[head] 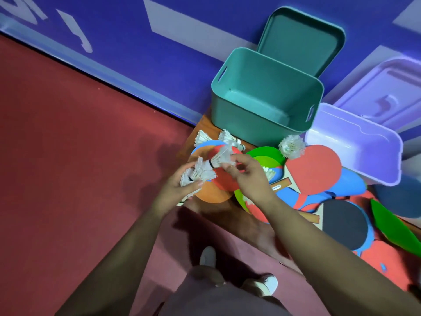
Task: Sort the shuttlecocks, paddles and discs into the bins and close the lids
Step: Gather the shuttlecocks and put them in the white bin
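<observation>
Near the centre of the frame, a bundle of shuttlecocks [198, 173] is being clasped in the left hand [182, 190], while a single shuttlecock [219, 158] is being pinched between the fingertips of the right hand [247, 179] and is being brought against the bundle. Three loose shuttlecocks are lying higher up: two [224, 137] at the desk [206, 125] edge and one [291, 147] on the red paddle [314, 169]. All are being judged very light and fragile; the white feather skirts are likely to crush or fray, so the firmer rounded cork end or the banded neck is being judged the safer place to grip, and nesting one inside another should keep them together.

The flat discs [211, 192], in orange, red, green and blue, are looking thin, smooth and flexible, perhaps slippery in a stack. The paddles are appearing stiff, with wooden handles and matte rubber faces. In the upper right, the teal bin [264, 106] and the lilac bin [355, 153] are standing open and empty, of smooth moulded plastic with rounded corners, their lids [303, 39] being propped behind.
</observation>
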The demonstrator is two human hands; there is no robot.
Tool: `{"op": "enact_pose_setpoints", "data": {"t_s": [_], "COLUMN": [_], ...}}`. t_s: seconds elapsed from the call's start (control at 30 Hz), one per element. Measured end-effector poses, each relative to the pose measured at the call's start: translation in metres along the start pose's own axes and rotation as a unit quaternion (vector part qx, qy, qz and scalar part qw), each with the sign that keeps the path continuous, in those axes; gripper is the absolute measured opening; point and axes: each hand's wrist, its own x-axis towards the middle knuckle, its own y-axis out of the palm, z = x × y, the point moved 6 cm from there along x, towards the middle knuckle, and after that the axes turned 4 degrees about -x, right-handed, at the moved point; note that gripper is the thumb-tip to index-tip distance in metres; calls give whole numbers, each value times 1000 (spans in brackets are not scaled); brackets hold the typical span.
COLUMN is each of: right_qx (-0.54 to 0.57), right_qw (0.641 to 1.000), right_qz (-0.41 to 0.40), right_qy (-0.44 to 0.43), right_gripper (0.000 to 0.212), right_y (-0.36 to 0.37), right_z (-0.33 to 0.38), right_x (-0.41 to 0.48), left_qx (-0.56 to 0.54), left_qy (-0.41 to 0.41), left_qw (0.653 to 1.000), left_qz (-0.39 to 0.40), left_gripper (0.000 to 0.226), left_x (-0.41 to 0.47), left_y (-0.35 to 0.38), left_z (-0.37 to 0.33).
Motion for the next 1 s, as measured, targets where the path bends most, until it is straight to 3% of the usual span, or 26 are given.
{"op": "enact_pose_setpoints", "data": {"t_s": [0.1,0.17,0.23,0.3,0.37,0.43,0.53,0.6,0.67,0.77,0.87,1.0], "right_qx": [-37,-79,-67,2,52,-57,-270,-361,-419,-328,-172,-1], "right_qw": [994,989,990,995,998,994,955,925,901,943,977,989], "right_qz": [101,120,117,97,18,-71,-13,65,93,-14,-119,-145], "right_qy": [-11,-31,-50,-14,35,64,120,98,66,57,46,19], "right_gripper": [22,12,15,14,16,24,53,38,19,8,27,24], "right_y": [6,-3,-20,-40,-64,-87,-87,-69,-58,-74,-108,-152], "right_z": [-13,-13,-3,-1,-13,-39,-87,-117,-129,-117,-81,-37], "right_x": [-12,-17,-21,-21,-12,-1,15,26,31,28,6,-26], "left_qx": [36,44,33,5,-26,-29,-25,-21,-3,31,60,96], "left_qy": [7,-2,-11,-20,-24,-27,-35,-43,-48,-50,-52,-27], "left_qw": [998,995,992,993,994,996,996,996,996,993,991,988], "left_qz": [52,91,121,116,99,83,78,78,79,98,110,120], "left_gripper": [65,67,54,51,51,49,47,48,57,68,57,44], "left_x": [15,24,32,41,49,56,59,58,57,53,54,50], "left_y": [27,45,61,69,73,73,76,77,76,77,84,121], "left_z": [-11,-17,-20,-20,-20,-17,-12,-8,-7,-11,-14,-43]}}
